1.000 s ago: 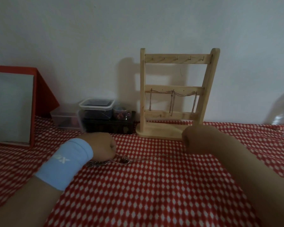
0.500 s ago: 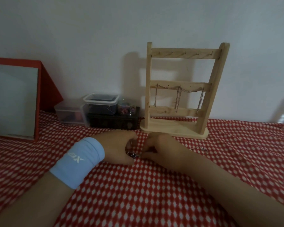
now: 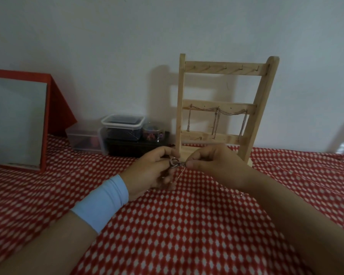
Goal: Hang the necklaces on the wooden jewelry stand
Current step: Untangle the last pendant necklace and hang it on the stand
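necklace (image 3: 175, 162) was held between both hands over the red patterned cloth (image 3: 187, 225) | left hand (image 3: 147, 172) pinched its ring end | right hand (image 3: 213, 165) pinched the chain beside it | wooden jewelry stand (image 3: 224, 69) stood just behind, a second necklace (image 3: 217, 121) draped across its middle bar | red-framed mirror (image 3: 16, 124) leaned far left

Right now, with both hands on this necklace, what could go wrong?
The left hand and right hand pinch the necklace with chain dangling loose below; it may knot or snag the cloth. The stand already has chains on its middle bar; hanging there could tangle them. The hands sit close to its base, so lifting might bump it.
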The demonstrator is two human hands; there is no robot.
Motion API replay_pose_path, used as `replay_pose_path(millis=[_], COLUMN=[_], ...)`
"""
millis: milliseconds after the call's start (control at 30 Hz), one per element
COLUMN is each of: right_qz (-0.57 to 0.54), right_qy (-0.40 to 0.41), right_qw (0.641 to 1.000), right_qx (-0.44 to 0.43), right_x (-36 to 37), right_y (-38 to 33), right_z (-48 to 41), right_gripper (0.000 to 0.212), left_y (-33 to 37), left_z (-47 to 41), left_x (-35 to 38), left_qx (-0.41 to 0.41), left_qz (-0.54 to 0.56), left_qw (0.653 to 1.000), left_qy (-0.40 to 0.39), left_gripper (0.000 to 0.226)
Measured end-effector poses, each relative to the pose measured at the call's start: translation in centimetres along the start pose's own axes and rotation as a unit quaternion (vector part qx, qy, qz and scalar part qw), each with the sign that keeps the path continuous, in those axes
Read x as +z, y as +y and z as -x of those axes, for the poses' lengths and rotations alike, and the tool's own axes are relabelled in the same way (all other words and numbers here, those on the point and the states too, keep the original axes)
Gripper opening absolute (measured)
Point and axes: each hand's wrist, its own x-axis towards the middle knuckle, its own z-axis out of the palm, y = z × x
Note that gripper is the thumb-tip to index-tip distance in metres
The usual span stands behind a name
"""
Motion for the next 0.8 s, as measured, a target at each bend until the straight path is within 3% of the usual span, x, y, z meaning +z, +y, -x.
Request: replay_pose_path(millis=[67, 133, 233, 400, 467, 600, 700, 800], right_qz=[-0.006, -0.01, -0.022, -0.063, -0.082, -0.073, -0.074, -0.069], right_qy=[0.016, 0.029, 0.014, 0.002, 0.001, 0.005, 0.001, -0.006], right_qw=[1.0, 1.0, 1.0, 0.997, 0.995, 0.995, 0.994, 0.994], right_qx=[-0.003, -0.004, 0.012, 0.044, 0.058, 0.067, 0.078, 0.087], right_x=[0.0, 0.0, 0.1, 0.4, 0.5, 0.7, 0.5, 0.5], right_y=[0.1, 0.1, 0.1, 0.0, -0.2, -0.3, -0.6, -0.6], right_z=[-0.1, -0.1, 0.0, 0.2, 0.3, 0.6, 0.7, 0.7], right_gripper=[0.01, 0.012, 0.019, 0.018, 0.017, 0.018, 0.019, 0.02], left_y=[-0.2, -0.2, -0.6, -0.9, -1.3, -1.9, -1.7, -1.6], left_z=[-0.9, -1.5, -0.1, 0.4, 0.3, 0.7, 1.0, 1.2], left_x=[0.4, 0.4, 0.7, 0.5, 0.5, 1.0, 1.4, 1.3], left_qx=[-0.03, -0.022, 0.127, 0.181, 0.194, 0.218, 0.217, 0.233], left_qz=[-0.023, -0.138, -0.25, -0.277, -0.297, -0.26, -0.192, -0.2], left_qw=[0.999, 0.987, 0.957, 0.933, 0.926, 0.933, 0.949, 0.942], left_qy=[0.032, 0.074, 0.07, 0.139, 0.129, 0.119, 0.125, 0.136], left_gripper=[0.025, 0.02, 0.01, 0.02, 0.017, 0.029, 0.024, 0.019])
